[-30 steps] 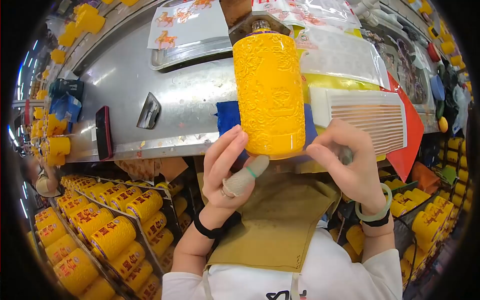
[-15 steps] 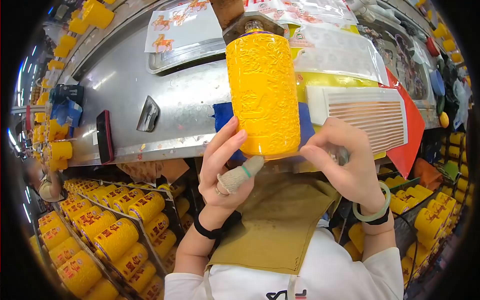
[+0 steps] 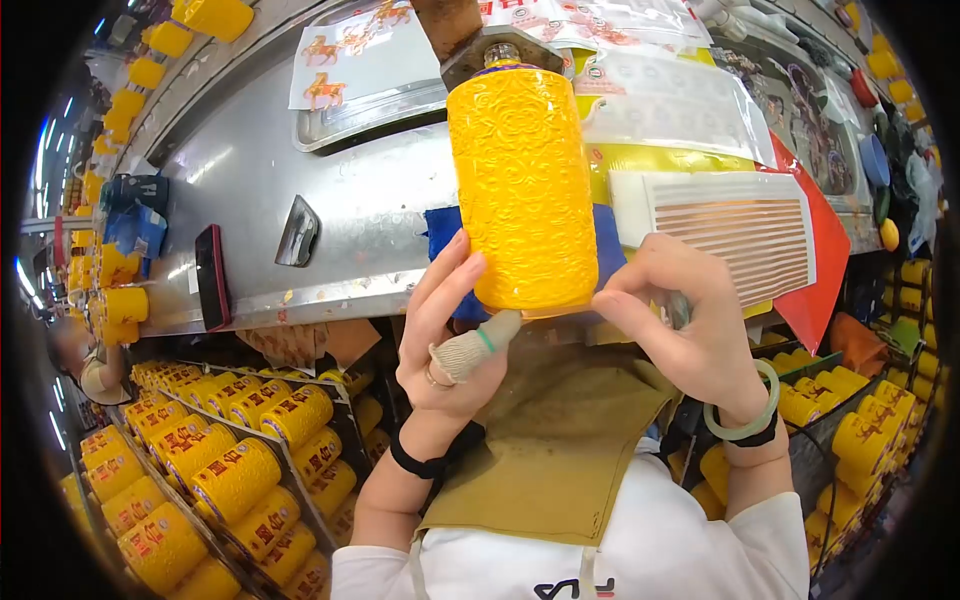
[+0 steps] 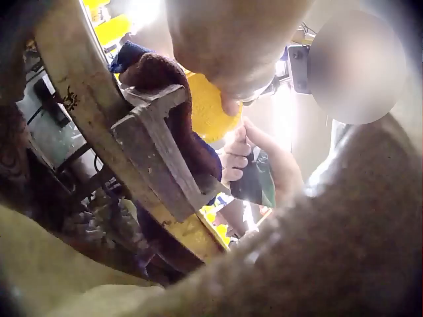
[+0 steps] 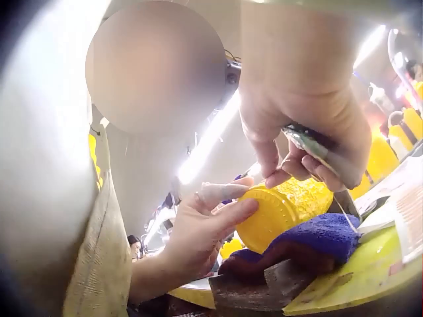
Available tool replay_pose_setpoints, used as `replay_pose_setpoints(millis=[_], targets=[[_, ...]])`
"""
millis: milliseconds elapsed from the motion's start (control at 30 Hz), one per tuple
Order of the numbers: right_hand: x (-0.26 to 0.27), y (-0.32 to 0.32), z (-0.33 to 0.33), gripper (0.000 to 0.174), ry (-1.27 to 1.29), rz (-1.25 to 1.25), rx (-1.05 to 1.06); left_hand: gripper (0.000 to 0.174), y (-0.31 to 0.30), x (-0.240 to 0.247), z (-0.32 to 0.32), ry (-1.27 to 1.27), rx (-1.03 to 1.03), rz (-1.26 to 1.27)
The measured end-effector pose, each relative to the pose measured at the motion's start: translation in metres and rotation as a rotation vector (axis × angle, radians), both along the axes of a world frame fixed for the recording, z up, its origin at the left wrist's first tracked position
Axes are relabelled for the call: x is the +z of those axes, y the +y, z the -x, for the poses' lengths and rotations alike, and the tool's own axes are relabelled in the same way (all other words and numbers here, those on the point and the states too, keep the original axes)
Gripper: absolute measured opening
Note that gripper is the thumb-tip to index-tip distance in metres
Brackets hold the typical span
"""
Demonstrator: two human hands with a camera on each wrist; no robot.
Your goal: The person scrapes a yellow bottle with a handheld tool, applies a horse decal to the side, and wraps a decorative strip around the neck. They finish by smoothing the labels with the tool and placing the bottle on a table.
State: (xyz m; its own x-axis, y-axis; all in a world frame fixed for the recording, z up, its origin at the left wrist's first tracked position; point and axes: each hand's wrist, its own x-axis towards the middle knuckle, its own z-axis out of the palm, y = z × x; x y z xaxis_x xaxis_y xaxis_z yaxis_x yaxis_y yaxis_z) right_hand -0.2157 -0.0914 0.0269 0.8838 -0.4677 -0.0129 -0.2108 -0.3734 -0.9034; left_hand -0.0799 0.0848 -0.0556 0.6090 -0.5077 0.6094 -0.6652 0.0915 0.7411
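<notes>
A yellow embossed bottle (image 3: 522, 190) lies with its neck at a metal plate (image 3: 500, 55) and its base toward the person, over a blue cloth (image 5: 317, 238). My left hand (image 3: 445, 335) holds the base end, two fingers along its side. A knitted finger cot with a green band (image 3: 475, 350) covers one finger; the right wrist view shows the thumb on the base. At the base's right edge, my right hand (image 3: 690, 325) brings thumb and index fingertip together. Its other fingers curl round a flat dark-green piece (image 5: 310, 142).
Striped strip sheets (image 3: 735, 235) and a red sheet (image 3: 820, 250) lie at right. Left on the metal bench are a phone (image 3: 211, 277), a small metal piece (image 3: 297, 232) and a tray with a horse-printed sheet (image 3: 345, 75). Racks of yellow bottles (image 3: 235, 480) stand below.
The bottle has turned about its length: the plain panel and raised characters have gone from the top, and dense floral relief faces up. Both hands stay at the base.
</notes>
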Motion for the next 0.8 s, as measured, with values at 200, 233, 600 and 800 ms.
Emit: replay_pose_setpoints(millis=[200,233,600,800], targets=[[-0.003,-0.003,0.001,0.009,0.007,0.013,0.015,0.041,0.012,0.000,0.000,-0.185,0.008,-0.076],[-0.004,-0.003,0.001,0.008,0.008,0.014,0.011,0.038,0.010,0.004,-0.002,-0.349,0.003,-0.096],[-0.002,0.001,-0.001,0.009,-0.008,-0.012,0.017,0.041,0.001,-0.001,0.001,-0.045,0.020,0.016],[-0.003,-0.002,0.002,0.009,0.008,-0.013,-0.002,0.041,0.012,0.004,0.001,-0.275,0.023,-0.107]])
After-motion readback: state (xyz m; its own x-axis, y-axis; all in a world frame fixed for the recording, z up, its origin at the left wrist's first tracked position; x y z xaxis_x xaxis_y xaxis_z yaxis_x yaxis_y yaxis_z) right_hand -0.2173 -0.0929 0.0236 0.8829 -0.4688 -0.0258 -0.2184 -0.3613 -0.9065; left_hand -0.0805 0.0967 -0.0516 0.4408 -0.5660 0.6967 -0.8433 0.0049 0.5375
